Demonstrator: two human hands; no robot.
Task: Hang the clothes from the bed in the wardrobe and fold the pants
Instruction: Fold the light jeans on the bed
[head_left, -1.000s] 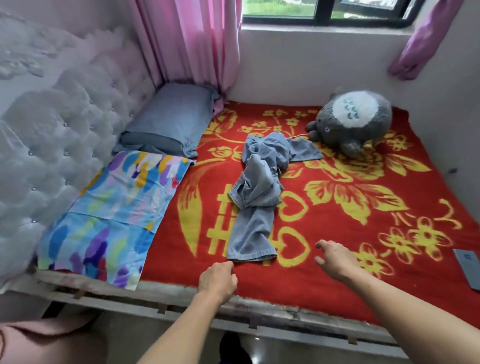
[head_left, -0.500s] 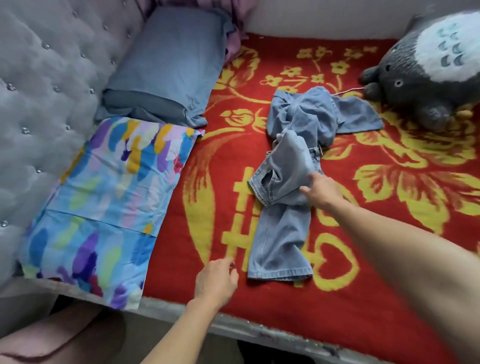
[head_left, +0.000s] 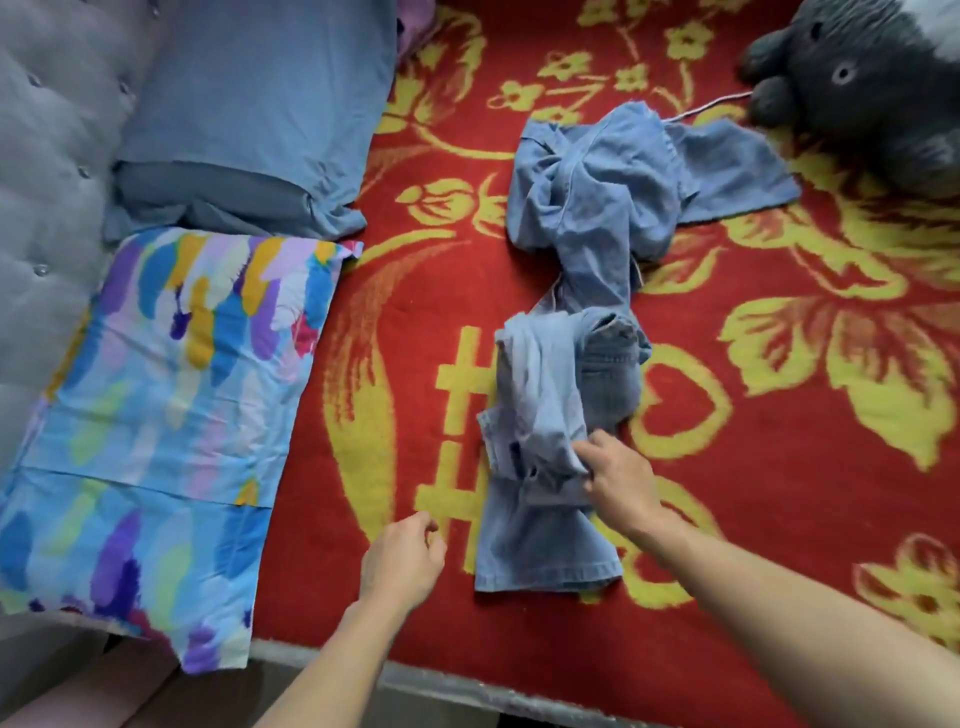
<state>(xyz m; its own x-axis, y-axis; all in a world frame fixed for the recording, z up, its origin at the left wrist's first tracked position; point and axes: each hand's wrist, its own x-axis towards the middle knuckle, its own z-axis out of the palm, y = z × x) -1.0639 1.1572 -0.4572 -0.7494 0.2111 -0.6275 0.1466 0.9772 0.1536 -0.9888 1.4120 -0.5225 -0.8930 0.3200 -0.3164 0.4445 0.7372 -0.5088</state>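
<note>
With the right hand (head_left: 618, 483) pinches a bunched fold of the pants (head_left: 540, 395), lower middle of the frame, fingers curled round the denim, forearm crossing the lower right corner. Holds the left hand (head_left: 402, 558) just left of the pants' flat leg, low in the frame, fingers loosely curled, gripping nothing, clear of the denim; cannot tell whether touching the blanket (head_left: 779, 493) beneath. Sees the pants strung up the middle of the frame on that red blanket with yellow flowers and hearts: flat leg and hem nearest the bottom, gripped bunch right above, bigger crumpled heap toward the upper middle, one flap spread flat to the right. Notes a grey plush toy (head_left: 872, 78) in the upper right corner, near that flap but apart from it, with a thin pale cord lying between heap and toy. Finds two pillows down the left side, a blue pillow (head_left: 260, 104) at upper left and a bright pillow (head_left: 171, 395) below, meeting edge to edge, both against a tufted headboard (head_left: 47, 156) at the far left
</note>
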